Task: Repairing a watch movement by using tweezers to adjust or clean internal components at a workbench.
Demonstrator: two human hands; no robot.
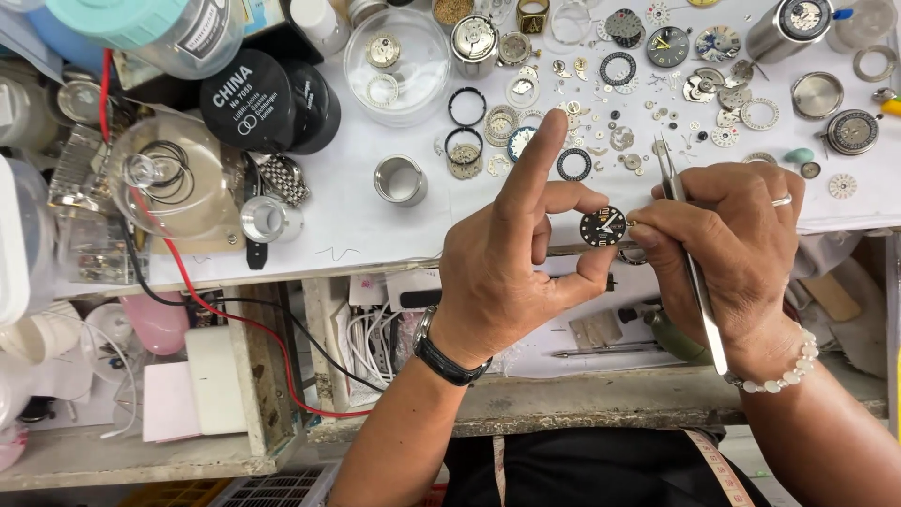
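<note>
I had the black watch dial pinched in my left hand over the bench edge, right hand gripping tweezers beside it; looked like positioning stage, next move probably needed a steady touch

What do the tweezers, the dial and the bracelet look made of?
Tweezers: probably steel, with a bright silver sheen along the thin blades.
Dial: a black, matt-looking face with pale markers; the base material cannot be told.
Bracelet: pale round beads, glossy, possibly stone or glass.
</note>
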